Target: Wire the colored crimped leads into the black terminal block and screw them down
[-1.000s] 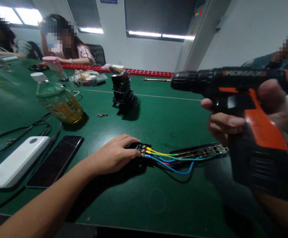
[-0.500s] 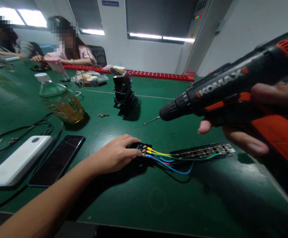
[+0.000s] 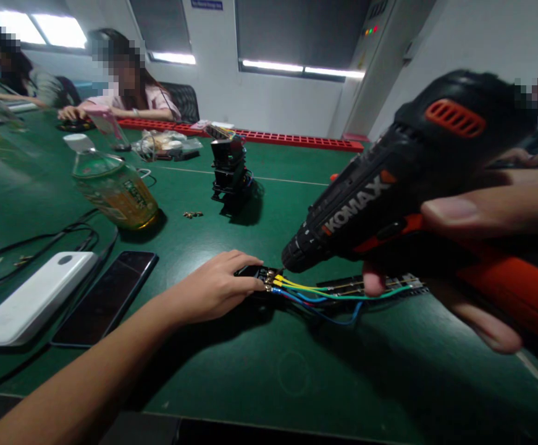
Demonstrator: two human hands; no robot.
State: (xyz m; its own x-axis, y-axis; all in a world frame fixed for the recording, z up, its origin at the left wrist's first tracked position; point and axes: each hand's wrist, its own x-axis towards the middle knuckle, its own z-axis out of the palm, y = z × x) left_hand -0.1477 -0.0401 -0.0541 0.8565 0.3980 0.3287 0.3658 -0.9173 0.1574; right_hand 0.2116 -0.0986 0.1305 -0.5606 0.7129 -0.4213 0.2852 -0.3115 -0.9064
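My left hand [image 3: 225, 285] is closed around a black terminal block [image 3: 260, 273] with brass screws, pressing it against the green table. Yellow, green and blue wires [image 3: 312, 296] run from its right side to a long black terminal strip [image 3: 398, 285] with metal bars. In my right hand [image 3: 472, 210] is a black and orange cordless drill [image 3: 389, 185], gripped by its handle and tilted nose down. The chuck is just above and right of the block's screws. The bit is mostly hidden; its tip seems to be at the screw terminals, but contact cannot be made out.
A tea bottle [image 3: 113, 185], a dark phone [image 3: 106, 300] and a white power bank [image 3: 37, 296] stand or lie left. Stacked black blocks [image 3: 229, 173] and small brass screws [image 3: 193, 214] are farther back. Black cables [image 3: 60, 238] cross the left. People sit beyond the table.
My right hand has brought the drill left and down, tilting it more steeply, so its nose is now close to the terminal block. My left hand has stayed in place.
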